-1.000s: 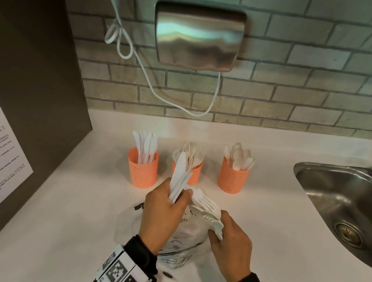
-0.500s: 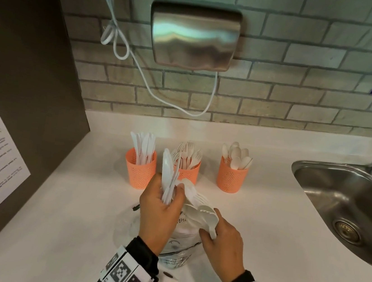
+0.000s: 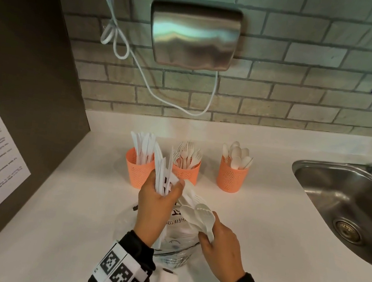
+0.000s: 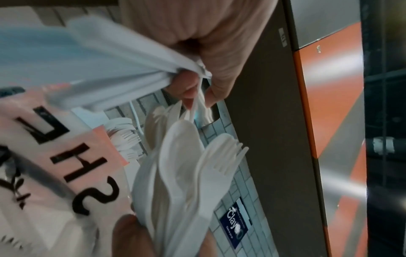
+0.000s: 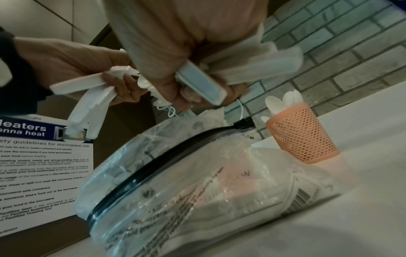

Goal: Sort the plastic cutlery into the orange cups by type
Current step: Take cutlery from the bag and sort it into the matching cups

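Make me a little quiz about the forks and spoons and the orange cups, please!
1. True or false: the left hand grips a bunch of knives.
2. Which orange cup holds the spoons? A) the left cup B) the middle cup C) the right cup
3. Fill in: under both hands, on the counter, lies a clear plastic ____.

Key
1. True. The right hand grips mixed spoons and forks.
2. C. Knives stand in the left cup, forks in the middle one.
3. bag
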The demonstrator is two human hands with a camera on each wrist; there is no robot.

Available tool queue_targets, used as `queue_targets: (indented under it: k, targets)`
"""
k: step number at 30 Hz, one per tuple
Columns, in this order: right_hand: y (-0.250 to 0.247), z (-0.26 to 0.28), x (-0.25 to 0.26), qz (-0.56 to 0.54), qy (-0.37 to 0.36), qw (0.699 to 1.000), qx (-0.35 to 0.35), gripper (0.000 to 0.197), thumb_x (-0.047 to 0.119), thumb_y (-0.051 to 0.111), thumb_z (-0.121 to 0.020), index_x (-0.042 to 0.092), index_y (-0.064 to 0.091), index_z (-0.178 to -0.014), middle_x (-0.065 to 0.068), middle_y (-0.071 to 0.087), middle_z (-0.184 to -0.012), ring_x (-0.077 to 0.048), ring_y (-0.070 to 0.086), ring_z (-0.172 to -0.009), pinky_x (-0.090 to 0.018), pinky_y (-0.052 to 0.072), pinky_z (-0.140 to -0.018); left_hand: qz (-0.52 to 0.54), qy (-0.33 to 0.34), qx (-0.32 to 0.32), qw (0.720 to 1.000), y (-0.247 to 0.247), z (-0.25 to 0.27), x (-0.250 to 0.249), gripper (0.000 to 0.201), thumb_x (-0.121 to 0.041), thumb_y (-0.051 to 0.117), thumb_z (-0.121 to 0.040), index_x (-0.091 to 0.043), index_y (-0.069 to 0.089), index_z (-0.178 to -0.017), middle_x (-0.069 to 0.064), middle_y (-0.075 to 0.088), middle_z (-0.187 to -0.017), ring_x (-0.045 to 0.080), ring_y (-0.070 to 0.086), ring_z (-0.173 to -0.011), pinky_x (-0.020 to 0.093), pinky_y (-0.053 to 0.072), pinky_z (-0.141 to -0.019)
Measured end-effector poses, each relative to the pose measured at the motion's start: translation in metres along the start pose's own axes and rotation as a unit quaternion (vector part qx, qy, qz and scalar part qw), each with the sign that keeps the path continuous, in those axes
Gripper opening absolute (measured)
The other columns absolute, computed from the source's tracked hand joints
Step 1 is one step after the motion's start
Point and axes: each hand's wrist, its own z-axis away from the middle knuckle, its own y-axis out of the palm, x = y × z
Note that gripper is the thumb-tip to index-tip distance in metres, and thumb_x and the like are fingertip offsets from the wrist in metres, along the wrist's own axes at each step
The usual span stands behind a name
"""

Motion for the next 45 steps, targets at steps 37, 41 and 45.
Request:
queue_targets:
  k: [37,41,45]
  targets:
    - [-0.009,-0.005,-0.002,0.096,-0.082,0.990,-0.070,0.059,0.011,0.077,-0.051,0.023,0.047,-0.101,0.006,0.063,-0.063,-0.011,0.054,-0.042,-0.004,0.012,-0.037,0.064,-0.166,0.032,0.983,-0.031,-0.017,-0.017,0.014,-0.008,0.063,-0.083,-0.012,0.058,-0.070,-0.008,0.035,-0.037,0.006,0.029,-0.030,0.014,0.025,-0.034]
    - [-0.006,-0.006,-0.002,0.133,-0.056,0.986,-0.088,0.085,0.005,0.085,-0.033,0.022,0.048,-0.107,0.005,0.063,-0.067,-0.014,0.059,-0.047,-0.016,0.034,-0.034,-0.150,-0.031,0.055,0.987,-0.015,0.002,-0.019,0.023,-0.016,0.067,-0.079,-0.015,0.056,-0.059,-0.006,0.051,-0.046,0.005,0.043,-0.042,0.017,0.034,-0.046]
    - [-0.007,-0.004,-0.002,0.137,-0.038,0.984,-0.109,0.091,0.003,0.084,-0.031,0.023,0.047,-0.111,0.004,0.059,-0.064,-0.014,0.055,-0.045,-0.017,0.036,-0.034,-0.379,0.052,0.056,0.922,-0.005,0.013,-0.017,0.019,-0.034,0.057,-0.084,-0.015,0.059,-0.081,0.002,0.063,-0.071,0.020,0.052,-0.062,0.027,0.033,-0.055]
